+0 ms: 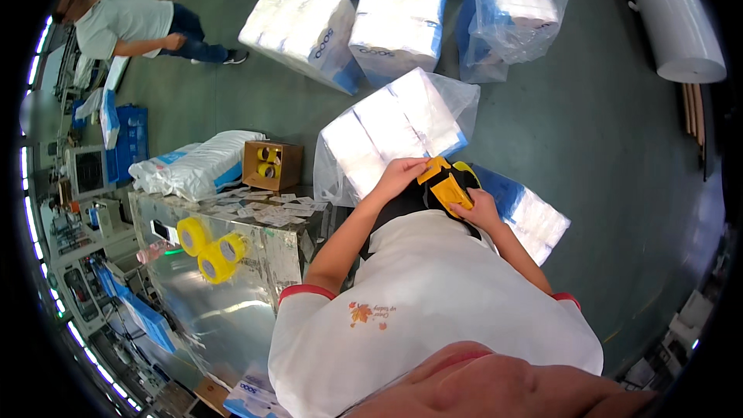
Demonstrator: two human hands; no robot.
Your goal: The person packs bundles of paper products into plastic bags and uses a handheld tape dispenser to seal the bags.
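A yellow and black handheld tool (443,183) is in both my hands just in front of my white shirt. My left hand (399,175) grips its far end with the fingers curled over the top. My right hand (481,210) holds its near end from the right side. Directly beyond the tool lies a clear plastic bag of white tissue packs (398,125) on the green floor.
A shiny metal table (232,294) at my left carries two yellow tape rolls (206,248) and scattered paper slips. Behind it are a cardboard box of tape rolls (271,164) and a white sack (197,164). Wrapped tissue bundles (309,27) stand farther off. Another person (128,23) bends at the far left.
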